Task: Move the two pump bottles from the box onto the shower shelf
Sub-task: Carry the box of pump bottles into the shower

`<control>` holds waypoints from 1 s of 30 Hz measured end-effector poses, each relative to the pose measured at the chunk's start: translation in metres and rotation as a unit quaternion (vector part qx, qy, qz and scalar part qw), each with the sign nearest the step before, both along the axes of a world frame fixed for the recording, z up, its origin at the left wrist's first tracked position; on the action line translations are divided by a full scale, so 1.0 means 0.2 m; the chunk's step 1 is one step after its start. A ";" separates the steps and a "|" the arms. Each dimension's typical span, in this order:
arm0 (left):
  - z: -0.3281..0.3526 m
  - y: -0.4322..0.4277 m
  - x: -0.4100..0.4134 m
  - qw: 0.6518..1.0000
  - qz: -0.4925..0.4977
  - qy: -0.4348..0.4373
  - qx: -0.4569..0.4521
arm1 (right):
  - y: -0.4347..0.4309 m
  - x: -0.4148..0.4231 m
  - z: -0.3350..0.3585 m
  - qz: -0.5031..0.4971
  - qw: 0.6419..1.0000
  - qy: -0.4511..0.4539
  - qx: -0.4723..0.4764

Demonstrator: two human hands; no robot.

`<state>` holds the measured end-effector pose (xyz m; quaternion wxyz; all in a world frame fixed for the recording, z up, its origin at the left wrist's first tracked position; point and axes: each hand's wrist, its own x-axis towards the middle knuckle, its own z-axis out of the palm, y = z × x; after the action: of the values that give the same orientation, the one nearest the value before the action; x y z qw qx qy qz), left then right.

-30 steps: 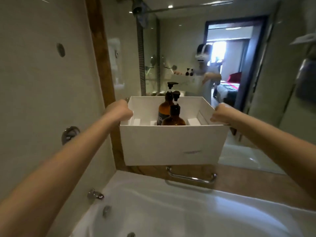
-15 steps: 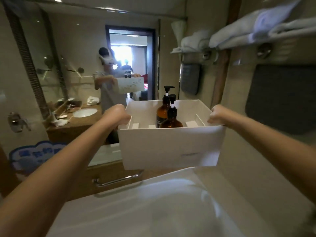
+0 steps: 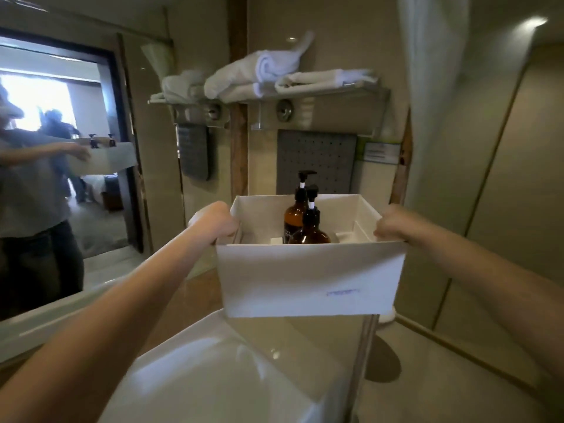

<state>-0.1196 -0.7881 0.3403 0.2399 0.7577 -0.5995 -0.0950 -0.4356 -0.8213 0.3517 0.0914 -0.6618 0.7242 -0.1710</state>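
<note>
I hold a white open-topped box out in front of me above the corner of a bathtub. My left hand grips its left rim and my right hand grips its right rim. Two amber pump bottles with black pumps stand upright inside, close together: the nearer bottle in front, the taller-looking rear bottle just behind and left of it. Their lower halves are hidden by the box wall. A wall shelf is mounted above and behind the box.
Folded white towels fill the shelf. A grey perforated panel hangs under it. The white bathtub lies below. A mirror on the left reflects me. A white shower curtain hangs on the right.
My view has swung right, from the tap wall and mirror to the corner with the towel shelf. The box stays in both hands with the bottles standing inside.
</note>
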 end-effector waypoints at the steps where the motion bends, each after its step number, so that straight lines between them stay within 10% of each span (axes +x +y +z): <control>1: 0.00 -0.04 -0.09 1.000 -0.015 0.002 -0.003 | 0.01 -0.10 0.00 -0.015 1.000 0.004 0.001; 30: -0.08 -0.66 -1.97 0.936 -0.347 -0.064 -0.003 | 0.52 -1.61 -0.16 -0.409 0.911 -0.038 0.020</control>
<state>-0.5129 -0.9203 0.3235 0.1549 0.5063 -0.8396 -0.1218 -0.7572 -0.7166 0.3204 0.0538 -0.2985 0.9307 -0.2042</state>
